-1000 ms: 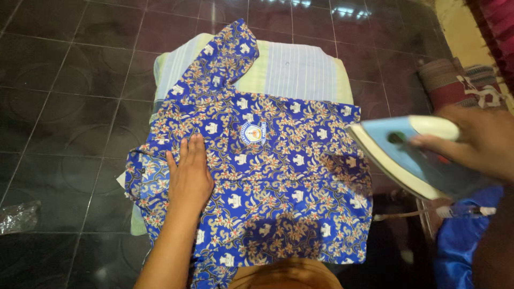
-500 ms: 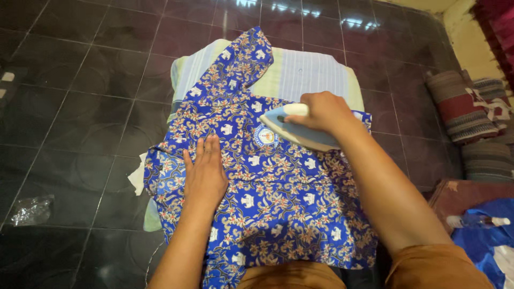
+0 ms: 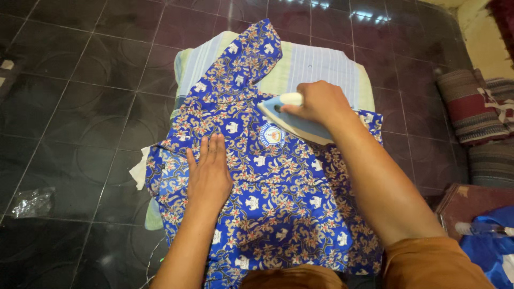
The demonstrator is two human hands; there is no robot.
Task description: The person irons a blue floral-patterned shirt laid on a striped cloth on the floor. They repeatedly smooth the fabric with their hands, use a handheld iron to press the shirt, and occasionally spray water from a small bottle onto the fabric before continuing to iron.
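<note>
A blue shirt point(image 3: 278, 198) with a floral pattern and a round badge lies spread on a striped pad point(image 3: 326, 67) on the dark tiled floor. My left hand point(image 3: 209, 174) presses flat on the shirt's left side, fingers together and pointing away from me. My right hand point(image 3: 318, 101) grips the handle of a light blue and white iron point(image 3: 289, 120), which rests on the shirt's upper middle, just above and right of the badge. One sleeve of the shirt points up and away over the pad.
Rolled striped cloths point(image 3: 471, 107) lie at the right by the wall. A blue plastic bag and a clear bottle point(image 3: 484, 230) sit at the lower right. A crumpled clear wrapper point(image 3: 32, 202) lies on the dark tiles at the left. My orange-clad knees show at the bottom.
The iron came from the right, off the shirt, onto the shirt's upper middle, then slid slightly further up. My left hand stayed flat on the cloth.
</note>
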